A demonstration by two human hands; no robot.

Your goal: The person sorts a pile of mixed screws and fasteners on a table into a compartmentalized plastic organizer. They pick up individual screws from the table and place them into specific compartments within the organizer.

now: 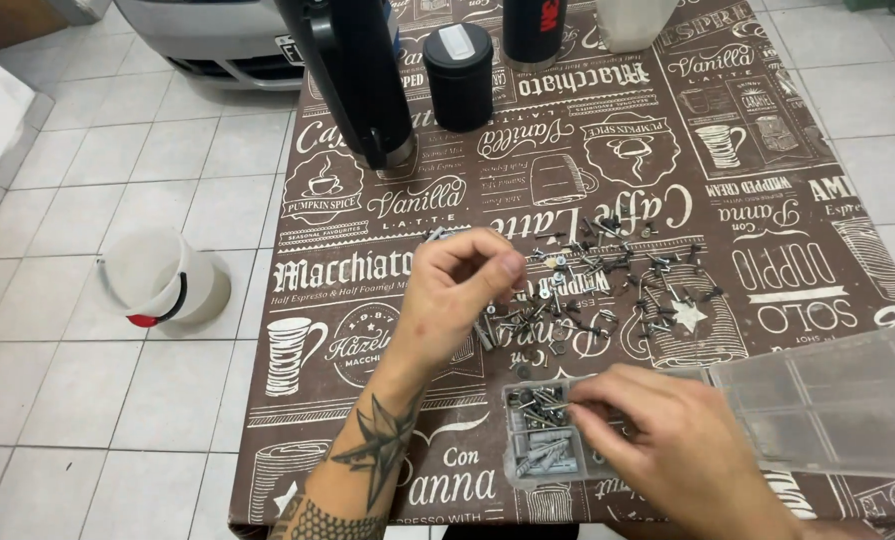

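Left hand pinched, perhaps on a screw; right hand fingers closed in organizer box; loose screws at twelve o'clock could scatter if brushed.

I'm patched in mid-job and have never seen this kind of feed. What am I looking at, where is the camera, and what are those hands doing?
There is no machine here: the one picture comes from a camera worn on a person's head, looking down at their own two bare hands over a table with a brown printed tablecloth. The left hand, with a tattooed forearm, is raised above a scattered pile of screws, its fingertips pinched together; whether it holds anything is too small to tell. The right hand reaches its fingers into a clear plastic organizer box, at a compartment of screws, next to one with grey wall plugs. At the far end stand dark bottles and a black canister. A white bucket sits on the tiled floor.
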